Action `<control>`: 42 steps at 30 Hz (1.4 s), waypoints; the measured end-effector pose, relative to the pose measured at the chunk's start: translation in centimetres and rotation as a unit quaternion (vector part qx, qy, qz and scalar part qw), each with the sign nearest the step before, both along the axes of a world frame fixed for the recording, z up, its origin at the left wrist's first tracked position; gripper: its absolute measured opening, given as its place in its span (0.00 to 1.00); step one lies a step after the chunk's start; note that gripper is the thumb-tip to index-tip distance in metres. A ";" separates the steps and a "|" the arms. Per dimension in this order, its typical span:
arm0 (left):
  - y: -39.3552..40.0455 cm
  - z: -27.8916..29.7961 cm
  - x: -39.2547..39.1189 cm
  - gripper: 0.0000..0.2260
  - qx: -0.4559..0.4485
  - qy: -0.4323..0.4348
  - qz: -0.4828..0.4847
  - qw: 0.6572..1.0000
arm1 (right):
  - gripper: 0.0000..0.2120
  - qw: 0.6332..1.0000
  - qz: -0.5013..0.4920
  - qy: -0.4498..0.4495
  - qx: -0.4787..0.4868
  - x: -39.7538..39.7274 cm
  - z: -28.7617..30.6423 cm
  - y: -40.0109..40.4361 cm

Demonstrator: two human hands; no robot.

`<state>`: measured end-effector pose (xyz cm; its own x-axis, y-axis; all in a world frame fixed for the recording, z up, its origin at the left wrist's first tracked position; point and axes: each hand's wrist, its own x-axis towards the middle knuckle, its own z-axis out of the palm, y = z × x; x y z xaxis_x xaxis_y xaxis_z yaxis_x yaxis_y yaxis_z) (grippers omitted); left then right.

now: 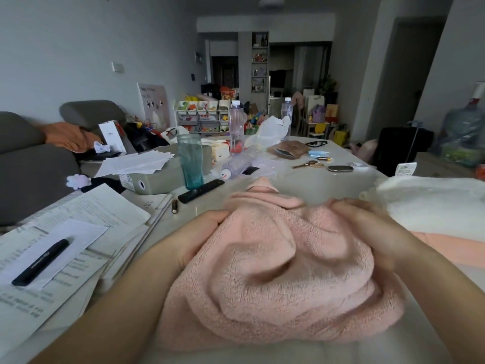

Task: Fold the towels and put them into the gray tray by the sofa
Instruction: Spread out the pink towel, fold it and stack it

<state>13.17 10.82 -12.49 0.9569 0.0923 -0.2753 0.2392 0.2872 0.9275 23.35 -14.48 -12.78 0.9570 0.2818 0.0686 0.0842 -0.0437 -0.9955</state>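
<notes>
You hold a bunched pink terry towel (275,264) at both sides, low over the pale tabletop (315,179).

Your left hand (194,232) has its grip closed on the towel's left edge, and your right hand (367,222) has its grip closed on the right edge. A white fluffy towel (430,203) lies just right of your right hand. A teal plastic tumbler (191,160) and a black remote control (201,191) stand beyond your left hand, with a black marker pen (40,261) on loose papers (78,232) to the left.
</notes>
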 end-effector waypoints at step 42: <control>8.5 -1.3 -2.0 0.15 0.085 0.038 -0.051 0.994 | 0.26 0.981 0.110 -0.030 -0.159 1.4 1.8 -5.7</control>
<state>11.14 19.30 -13.76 0.9404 0.0465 -0.3368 0.3313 0.0975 0.9385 24.80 -20.16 -11.02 0.8676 0.4973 -0.0028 0.1840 -0.3262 -0.9272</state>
